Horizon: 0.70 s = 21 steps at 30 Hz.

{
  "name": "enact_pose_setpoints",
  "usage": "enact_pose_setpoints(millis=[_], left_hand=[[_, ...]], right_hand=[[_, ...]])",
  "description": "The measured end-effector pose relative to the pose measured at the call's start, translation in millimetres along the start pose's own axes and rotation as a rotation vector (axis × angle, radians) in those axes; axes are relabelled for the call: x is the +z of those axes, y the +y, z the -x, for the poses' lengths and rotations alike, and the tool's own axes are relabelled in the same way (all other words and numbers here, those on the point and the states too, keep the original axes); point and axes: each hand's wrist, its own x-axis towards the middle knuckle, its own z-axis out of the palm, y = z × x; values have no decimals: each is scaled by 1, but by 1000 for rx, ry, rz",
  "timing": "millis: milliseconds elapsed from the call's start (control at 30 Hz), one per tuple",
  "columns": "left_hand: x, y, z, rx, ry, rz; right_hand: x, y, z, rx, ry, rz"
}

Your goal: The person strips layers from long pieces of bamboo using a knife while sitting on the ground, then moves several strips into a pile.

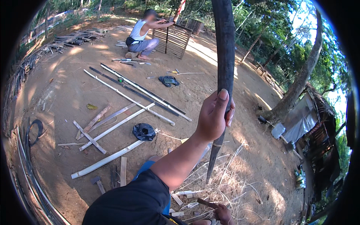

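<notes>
My left hand is raised in front of me, gripping a long dark bamboo pole. The pole stands nearly upright, and its tapered lower end hangs above a heap of pale shavings. At the bottom edge, my right hand is low and partly cut off, with fingers curled around a short dark brown handle-like piece. My knee in blue cloth shows under the left arm.
Several pale split bamboo slats and long dark strips lie on bare earth. Nearby are a black bag, a hammer and sandals. Another person crouches by a slatted frame. A tree trunk and hut stand right.
</notes>
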Motion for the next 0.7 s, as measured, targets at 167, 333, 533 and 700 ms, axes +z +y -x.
enact_pose_setpoints(millis=[167,333,533,700], left_hand=[[1,-16,-7,-53,-63,29],[5,-24,-18,-52,-130,61],[-2,-31,-29,-9,-85,10],[-9,-36,-38,47,-21,-19]], right_hand=[[14,-38,35,-102,21,824],[32,-35,-24,-514,-236,1203],[49,-62,-36,-442,-256,1177],[53,-84,-19,-207,-184,994]])
